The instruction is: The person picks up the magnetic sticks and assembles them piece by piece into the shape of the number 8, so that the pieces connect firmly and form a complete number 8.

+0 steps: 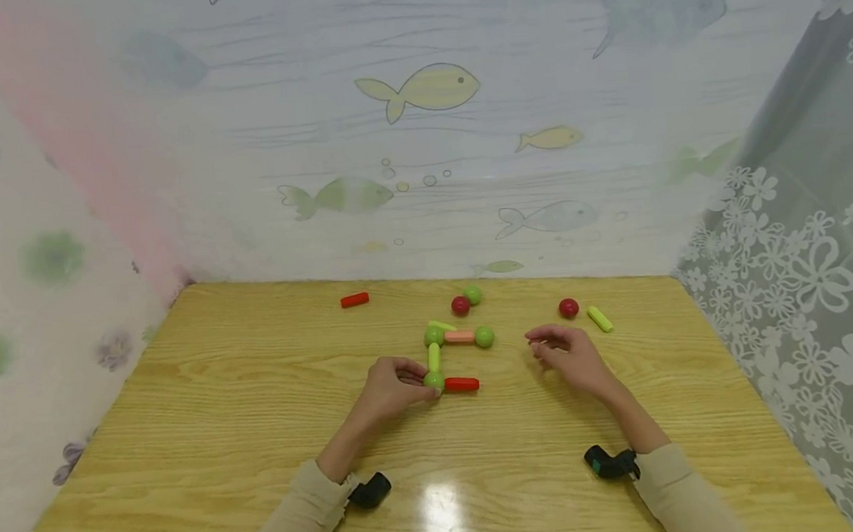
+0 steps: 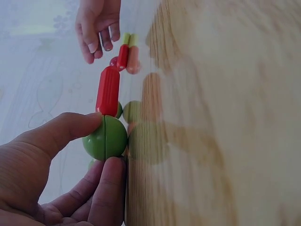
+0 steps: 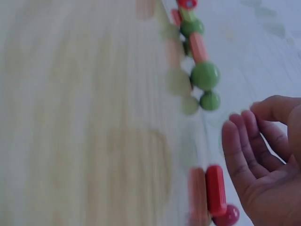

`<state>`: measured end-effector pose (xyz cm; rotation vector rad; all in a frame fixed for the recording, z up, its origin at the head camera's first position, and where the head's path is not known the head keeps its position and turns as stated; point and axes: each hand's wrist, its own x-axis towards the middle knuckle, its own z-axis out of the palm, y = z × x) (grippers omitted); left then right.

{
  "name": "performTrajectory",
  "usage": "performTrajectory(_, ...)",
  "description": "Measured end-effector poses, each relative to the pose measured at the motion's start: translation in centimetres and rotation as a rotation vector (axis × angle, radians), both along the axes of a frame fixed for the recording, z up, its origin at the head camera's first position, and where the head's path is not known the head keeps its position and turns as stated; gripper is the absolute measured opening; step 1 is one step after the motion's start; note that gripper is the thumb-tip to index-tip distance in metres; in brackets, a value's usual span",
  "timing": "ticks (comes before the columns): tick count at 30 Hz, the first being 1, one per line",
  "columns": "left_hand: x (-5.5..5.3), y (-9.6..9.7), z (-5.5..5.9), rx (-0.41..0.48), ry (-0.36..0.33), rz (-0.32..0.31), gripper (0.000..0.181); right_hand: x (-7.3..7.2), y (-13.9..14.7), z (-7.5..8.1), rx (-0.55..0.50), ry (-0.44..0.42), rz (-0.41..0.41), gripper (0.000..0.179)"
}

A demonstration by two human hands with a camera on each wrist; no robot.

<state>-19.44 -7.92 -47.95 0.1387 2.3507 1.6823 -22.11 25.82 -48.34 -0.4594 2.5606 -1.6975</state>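
My left hand (image 1: 394, 384) pinches a green ball (image 2: 104, 138) between thumb and fingertips, low over the table. From that ball a red rod (image 1: 462, 384) points right and a yellow-green rod (image 1: 434, 357) runs back to a second green ball (image 1: 434, 335). An orange rod (image 1: 459, 337) joins this to a third green ball (image 1: 484, 336). My right hand (image 1: 571, 358), fingers loosely bent, hovers to the right holding nothing. In the right wrist view, another red rod (image 3: 216, 190) lies close beside it; the hand mostly hides that rod in the head view.
On the wooden table (image 1: 205, 417), a dark red ball (image 1: 568, 308) and a yellow-green rod (image 1: 599, 319) lie beyond my right hand. A dark red ball (image 1: 460, 305) and green ball (image 1: 472, 295) sit at the back, with a red rod (image 1: 355, 300) further left. A fish-printed curtain (image 1: 423, 132) hangs behind.
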Motion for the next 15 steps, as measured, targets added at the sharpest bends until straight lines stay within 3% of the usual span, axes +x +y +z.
performTrajectory(9, 0.0, 0.0, 0.0, -0.005, 0.012, -0.003, 0.034, -2.0, 3.4, 0.2, -0.065, 0.137, -0.371, 0.029)
performTrajectory(12, 0.0, 0.0, 0.1, -0.001, 0.012, -0.002, 0.033, -2.8, 4.2, 0.1, -0.024, 0.133, -0.422, 0.032)
performTrajectory(15, 0.0, -0.1, 0.1, 0.001, 0.001, 0.007, 0.033, -3.5, 4.5, 0.1, 0.017, 0.081, -0.408, 0.038)
